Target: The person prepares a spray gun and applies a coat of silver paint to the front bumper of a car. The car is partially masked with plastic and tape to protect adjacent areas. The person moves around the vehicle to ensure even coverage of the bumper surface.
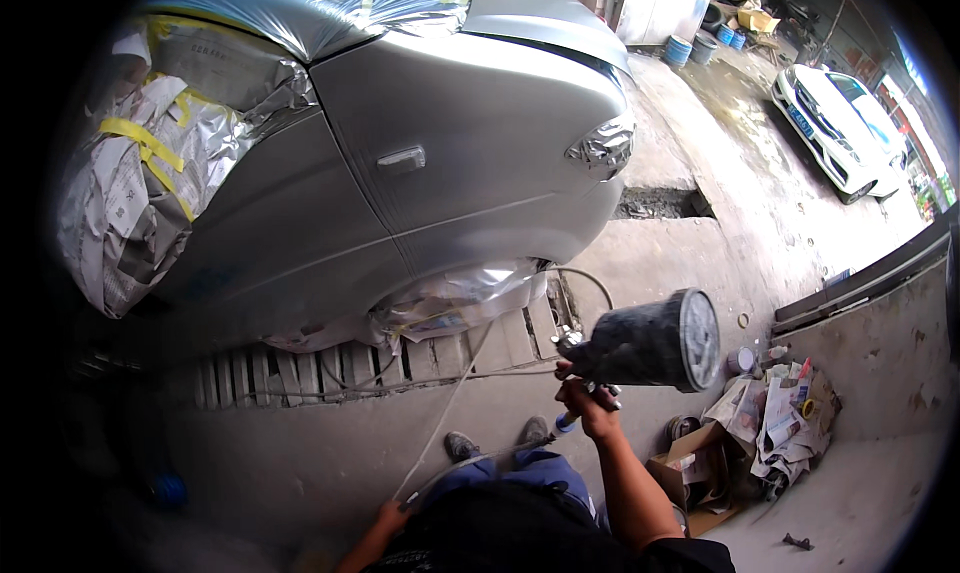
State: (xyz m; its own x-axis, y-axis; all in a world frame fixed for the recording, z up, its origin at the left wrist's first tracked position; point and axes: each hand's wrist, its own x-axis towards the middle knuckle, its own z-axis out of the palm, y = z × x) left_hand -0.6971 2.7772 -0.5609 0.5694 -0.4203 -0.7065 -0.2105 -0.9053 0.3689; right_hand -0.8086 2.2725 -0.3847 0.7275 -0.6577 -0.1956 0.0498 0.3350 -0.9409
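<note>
Flanking the silver car [470, 143]: concrete floor [690, 253] (stained), white car [840, 123] beyond.

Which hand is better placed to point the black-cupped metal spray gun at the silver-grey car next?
Likely the right hand: it grips the spray gun, while the left hand is lower in the picture, holding the thin grey hose.

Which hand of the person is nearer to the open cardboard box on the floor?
Right. The right hand, gripping the spray gun, is above and left of the cardboard box; the left hand, holding the hose, is much farther left.
</note>
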